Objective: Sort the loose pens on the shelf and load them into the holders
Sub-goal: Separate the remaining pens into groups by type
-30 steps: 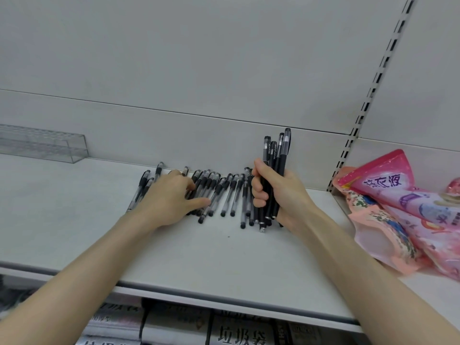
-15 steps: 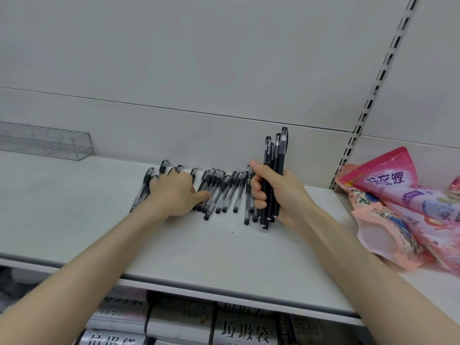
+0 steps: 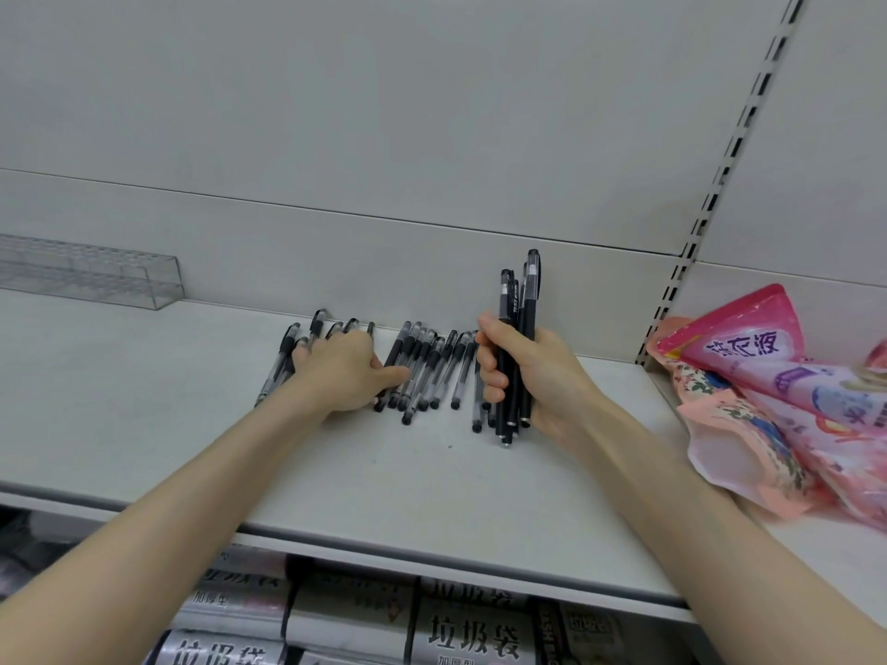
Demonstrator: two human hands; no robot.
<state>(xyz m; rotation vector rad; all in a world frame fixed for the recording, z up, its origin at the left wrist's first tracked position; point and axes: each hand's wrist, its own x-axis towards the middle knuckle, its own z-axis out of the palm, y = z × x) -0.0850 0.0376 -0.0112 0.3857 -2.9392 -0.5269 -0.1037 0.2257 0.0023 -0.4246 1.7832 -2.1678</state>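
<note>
A row of loose clear-barrelled pens (image 3: pixel 429 371) with black caps lies side by side on the white shelf (image 3: pixel 144 400), near the back wall. My left hand (image 3: pixel 343 371) lies palm down on the left part of that row, fingers spread over the pens and thumb pointing right. My right hand (image 3: pixel 533 376) grips a bundle of black pens (image 3: pixel 518 328) upright, tips near the shelf, caps sticking up above the fist. A clear plastic pen holder (image 3: pixel 96 278) stands at the far left against the wall.
Pink printed refill pouches (image 3: pixel 777 400) are piled at the right end of the shelf beside a slotted upright rail (image 3: pixel 710 199). Below the shelf edge, rolls of packaged bags (image 3: pixel 470 631) fill the lower shelf.
My left hand has slid slightly further left and back over the loose pens. The right hand still holds its bundle upright in the same place.
</note>
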